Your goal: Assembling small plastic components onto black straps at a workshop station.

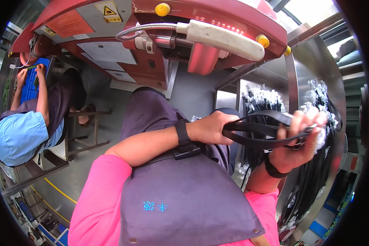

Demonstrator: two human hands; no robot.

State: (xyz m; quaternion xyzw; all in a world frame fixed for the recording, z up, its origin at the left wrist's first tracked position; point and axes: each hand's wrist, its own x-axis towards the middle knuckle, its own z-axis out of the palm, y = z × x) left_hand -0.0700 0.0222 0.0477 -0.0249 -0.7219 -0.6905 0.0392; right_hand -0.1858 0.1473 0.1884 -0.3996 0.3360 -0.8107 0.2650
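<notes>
Several black belts [254, 142] stretch in loose loops between my two hands, to the right of my lap. Closed around one end of them is my left hand [211, 127], with a black band on its wrist. My right hand [295, 141], slightly blurred, grips the other end, where metal buckles and some clear plastic wrap show between the fingers. Beyond my right hand, more black belts [311, 180] hang in a thick bundle, their tops wrapped in crinkled clear plastic [317, 96].
A red machine [229, 16] with yellow knobs stands ahead, a pale handle-like bar [225, 39] across its front. A metal rack [291, 78] rises at right, holding another plastic-topped belt bundle [262, 98]. At left, a co-worker in blue [24, 131] sits by a blue tray [30, 88].
</notes>
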